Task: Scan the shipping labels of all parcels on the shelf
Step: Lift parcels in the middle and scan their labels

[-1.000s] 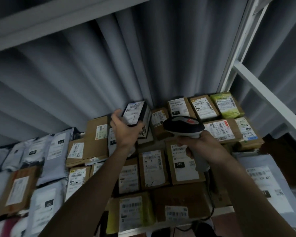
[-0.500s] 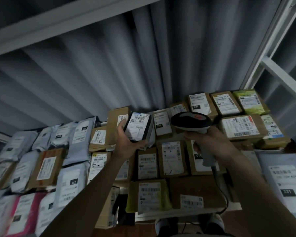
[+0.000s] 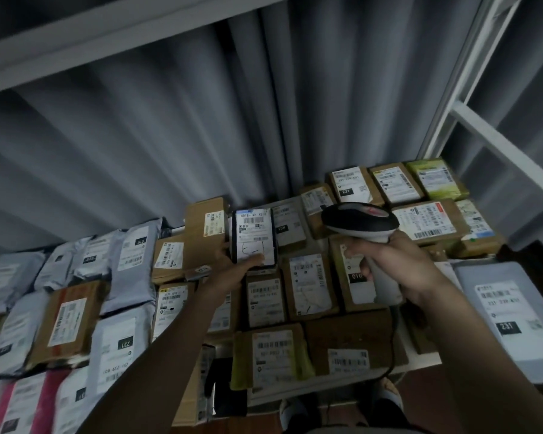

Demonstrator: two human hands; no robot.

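Observation:
My left hand [image 3: 232,270] grips a small dark parcel [image 3: 254,238] from below and holds it upright above the shelf, its white shipping label facing me. My right hand [image 3: 386,258] grips the handle of a black and grey barcode scanner [image 3: 359,222], whose head sits just right of that parcel and points left toward it. Below both hands, several cardboard boxes with white labels [image 3: 309,286] lie flat on the shelf. Grey mailer bags [image 3: 132,261] fill the shelf's left part.
A corrugated grey wall [image 3: 201,120] stands behind the parcels. A white shelf beam [image 3: 107,36] runs overhead and a white upright post [image 3: 458,73] rises at the right. A large grey mailer [image 3: 508,311] lies at the far right. The scanner's cable [image 3: 395,349] hangs down over the front edge.
My left hand has turned the dark parcel more upright and brought it lower. The scanner has stayed beside it. The view has shifted, showing more of the shelf's left side.

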